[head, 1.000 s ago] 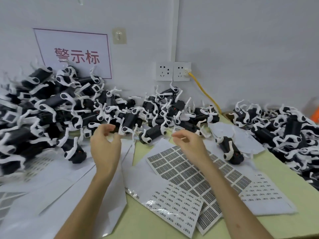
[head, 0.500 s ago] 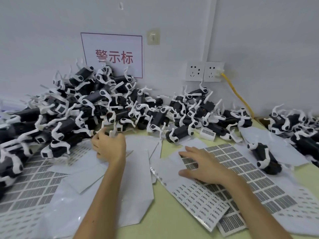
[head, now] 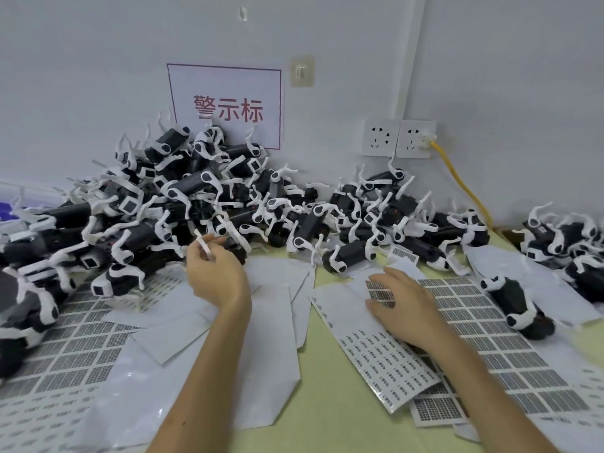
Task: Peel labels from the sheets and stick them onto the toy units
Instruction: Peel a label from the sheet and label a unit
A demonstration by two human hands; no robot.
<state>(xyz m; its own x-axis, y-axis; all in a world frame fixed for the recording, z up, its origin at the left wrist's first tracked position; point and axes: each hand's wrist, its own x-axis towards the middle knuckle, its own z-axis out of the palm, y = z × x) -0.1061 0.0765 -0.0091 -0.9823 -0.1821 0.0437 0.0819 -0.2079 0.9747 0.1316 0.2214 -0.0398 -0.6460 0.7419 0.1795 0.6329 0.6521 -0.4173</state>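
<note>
The job looks far from over to me: the main heap of toy units (head: 202,197) against the wall and a smaller heap (head: 568,237) off to the right hold far too many to count, dozens at least, plus one loose unit (head: 516,302) lying alone on the paper. A few carry a grey square patch, but I cannot tell whether those are stuck labels. At least four printed sheets show on the bench (head: 343,420), among them a grey-block sheet (head: 490,338) and a barcode sheet (head: 376,354), most rows full, with several blank backing sheets (head: 261,322) between. The left hand (head: 215,273) curls round a toy unit (head: 235,251) at the heap's edge, pinching its white leg; the right hand (head: 405,305) lies spread flat on the grey-block sheet's top corner
</note>
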